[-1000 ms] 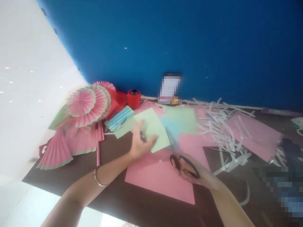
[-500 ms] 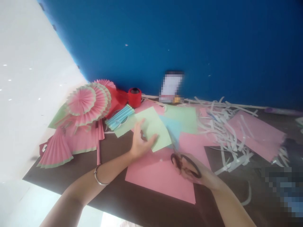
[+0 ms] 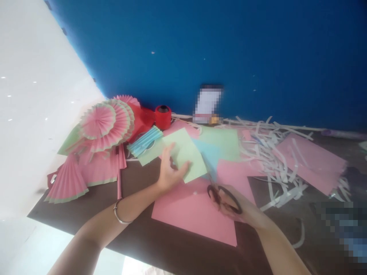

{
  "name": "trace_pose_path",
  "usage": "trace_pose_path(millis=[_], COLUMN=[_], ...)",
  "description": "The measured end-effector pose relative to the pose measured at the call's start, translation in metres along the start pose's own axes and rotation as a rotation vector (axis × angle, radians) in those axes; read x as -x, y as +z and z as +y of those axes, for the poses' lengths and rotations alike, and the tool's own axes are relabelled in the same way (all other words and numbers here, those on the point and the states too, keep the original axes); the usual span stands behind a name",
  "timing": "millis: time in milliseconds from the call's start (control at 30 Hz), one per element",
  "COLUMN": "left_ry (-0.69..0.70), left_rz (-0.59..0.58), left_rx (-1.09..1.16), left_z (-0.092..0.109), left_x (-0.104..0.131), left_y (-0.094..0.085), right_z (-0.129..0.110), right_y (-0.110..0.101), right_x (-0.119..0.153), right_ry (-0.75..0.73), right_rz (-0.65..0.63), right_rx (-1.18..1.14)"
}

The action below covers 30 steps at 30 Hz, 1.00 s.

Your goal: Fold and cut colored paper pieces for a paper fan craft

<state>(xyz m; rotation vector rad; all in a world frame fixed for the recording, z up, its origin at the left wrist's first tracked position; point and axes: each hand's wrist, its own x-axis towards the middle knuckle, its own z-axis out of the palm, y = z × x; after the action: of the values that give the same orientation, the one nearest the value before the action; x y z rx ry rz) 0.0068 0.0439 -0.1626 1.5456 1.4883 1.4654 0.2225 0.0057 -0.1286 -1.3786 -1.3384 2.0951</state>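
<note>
My left hand steadies a light green paper sheet, thumb and fingers spread across its left and lower part. In my right hand is a pair of scissors with dark handles, fingers through the loops. The blades point up and away, along the green sheet's right edge, and are blurred. A large pink sheet lies beneath both hands. Behind the held piece are a blue sheet and another green sheet.
Pink-and-green pleated paper fans pile up at the left. A folded blue paper strip and a red tape roll stand near the blue wall. Curled white paper strips and a pink sheet spread over the right side.
The scissors' handles look very slightly closer together in my right hand. My left hand and the green sheet keep their places.
</note>
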Motion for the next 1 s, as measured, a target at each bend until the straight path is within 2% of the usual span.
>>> trace_pose_path(millis=[233,667,1000], left_ry=[0.008,0.006,0.027], left_rz=[0.006,0.011,0.01], left_rx=[-0.014,-0.008,-0.027], left_z=[0.0012,-0.0001,0.0007], left_x=[-0.0002,-0.0008,-0.0013], left_y=[-0.0008,-0.0007,-0.0011], right_z=[0.0026,-0.0019,-0.0048], right_y=[0.0015,0.0039,0.0046], right_x=[-0.0012,-0.0023,-0.001], right_ry=[0.013,0.045,0.027], right_rz=[0.054,0.071,0.032], right_rx=[-0.01,0.01,0.062])
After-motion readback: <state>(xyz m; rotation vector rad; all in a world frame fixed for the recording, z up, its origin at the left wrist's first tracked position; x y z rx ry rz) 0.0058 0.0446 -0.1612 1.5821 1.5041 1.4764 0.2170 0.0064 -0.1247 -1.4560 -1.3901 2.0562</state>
